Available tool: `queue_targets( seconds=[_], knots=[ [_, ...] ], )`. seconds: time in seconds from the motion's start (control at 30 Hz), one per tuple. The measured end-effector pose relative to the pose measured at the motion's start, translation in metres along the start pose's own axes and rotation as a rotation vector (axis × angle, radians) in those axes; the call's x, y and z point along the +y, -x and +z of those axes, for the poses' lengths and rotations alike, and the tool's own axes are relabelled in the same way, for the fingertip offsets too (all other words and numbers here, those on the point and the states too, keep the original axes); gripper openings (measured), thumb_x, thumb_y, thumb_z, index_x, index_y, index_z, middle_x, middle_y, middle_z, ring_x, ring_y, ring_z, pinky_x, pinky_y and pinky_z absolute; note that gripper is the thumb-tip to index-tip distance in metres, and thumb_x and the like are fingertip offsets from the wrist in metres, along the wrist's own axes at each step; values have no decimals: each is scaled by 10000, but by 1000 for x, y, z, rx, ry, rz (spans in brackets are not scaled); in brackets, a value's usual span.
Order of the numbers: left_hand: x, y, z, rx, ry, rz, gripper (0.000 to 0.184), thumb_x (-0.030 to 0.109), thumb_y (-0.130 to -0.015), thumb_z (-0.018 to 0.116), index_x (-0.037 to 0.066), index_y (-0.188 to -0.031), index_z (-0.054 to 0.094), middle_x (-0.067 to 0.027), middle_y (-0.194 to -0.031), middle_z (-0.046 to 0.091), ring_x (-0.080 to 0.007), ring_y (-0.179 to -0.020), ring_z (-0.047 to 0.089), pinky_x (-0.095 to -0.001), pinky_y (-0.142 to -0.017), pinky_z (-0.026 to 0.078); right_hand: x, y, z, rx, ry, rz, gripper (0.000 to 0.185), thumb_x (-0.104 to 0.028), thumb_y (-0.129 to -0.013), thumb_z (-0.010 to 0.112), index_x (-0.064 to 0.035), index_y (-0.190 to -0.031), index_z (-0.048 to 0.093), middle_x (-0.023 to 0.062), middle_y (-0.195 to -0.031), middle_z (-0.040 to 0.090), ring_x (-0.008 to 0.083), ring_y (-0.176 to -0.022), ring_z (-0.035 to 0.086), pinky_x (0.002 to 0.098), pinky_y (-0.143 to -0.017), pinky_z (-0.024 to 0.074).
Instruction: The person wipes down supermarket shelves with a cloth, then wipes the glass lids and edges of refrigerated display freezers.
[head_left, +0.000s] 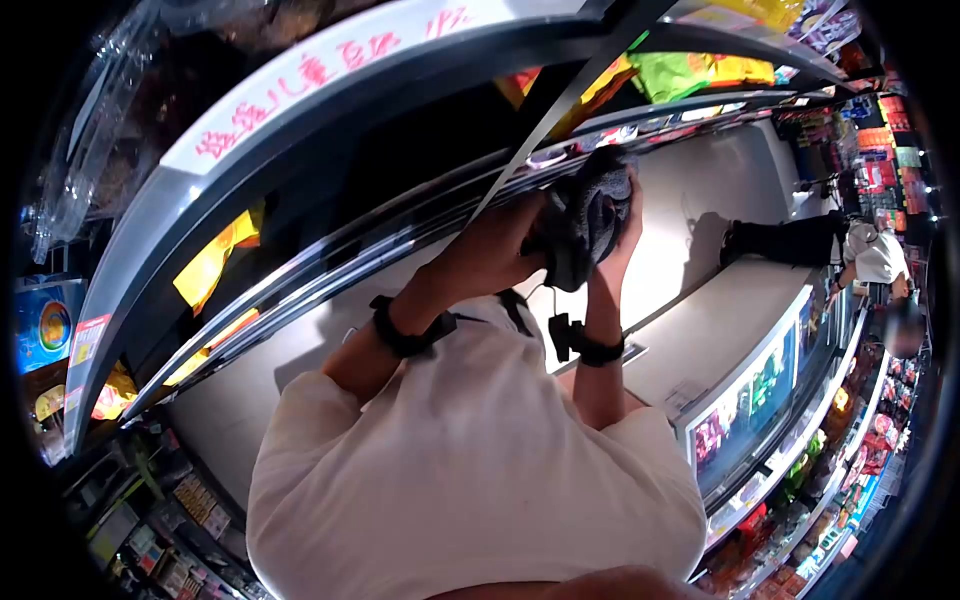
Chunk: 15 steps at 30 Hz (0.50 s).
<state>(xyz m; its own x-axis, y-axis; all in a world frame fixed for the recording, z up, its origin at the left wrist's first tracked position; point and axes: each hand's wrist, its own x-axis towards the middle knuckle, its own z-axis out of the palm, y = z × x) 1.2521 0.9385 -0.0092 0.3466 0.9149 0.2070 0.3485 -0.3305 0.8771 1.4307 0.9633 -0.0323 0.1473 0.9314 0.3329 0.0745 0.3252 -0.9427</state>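
White shirt (470,460) cloth lies nearest the camera, and beyond it both forearms reach out to a dark grey cloth (603,205). The bundle is held up in the air, beside the front edge of the shelves (120,240) and over the pale floor (680,170); nothing but the hands seems to bear it.

Handling it well probably means keeping both hands on the bundle, gathering its loose folds inward, and holding it away from the shelf edge and the yellow packets (213,262). The wrist straps (402,332) could snag a fold, so they are best kept below it.

The cloth lies between the two sets of fingers and touches both. The left hand (500,242) grips its left side, some fingers lost against the dark fabric; the right hand (624,235) closes along its right side, fingertips partly hidden.
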Motion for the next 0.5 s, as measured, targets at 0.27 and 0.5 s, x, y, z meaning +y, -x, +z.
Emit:
queue_targets(
  seconds=[0.27,0.5],
  knots=[
    [-75,43,9,-135,-208,36,541,38,-740,703,29,-1251,524,-207,-1033,655,-355,-920,648,-372,-836,515,110,92,-37,-405,352,377,609,51,-849,543,15,-1426,352,241,-1220,618,308,-1182,592,348,-984,453],
    [-65,34,-1,213,-181,106,545,-15,-816,604,20,-1343,470,-232,-1274,557,-400,-1186,539,-414,-1070,375,92,28,60,-93,-180,197,661,33,-866,569,-7,-1457,276,160,-1307,531,205,-1199,523,293,-1030,389]
  ],
)
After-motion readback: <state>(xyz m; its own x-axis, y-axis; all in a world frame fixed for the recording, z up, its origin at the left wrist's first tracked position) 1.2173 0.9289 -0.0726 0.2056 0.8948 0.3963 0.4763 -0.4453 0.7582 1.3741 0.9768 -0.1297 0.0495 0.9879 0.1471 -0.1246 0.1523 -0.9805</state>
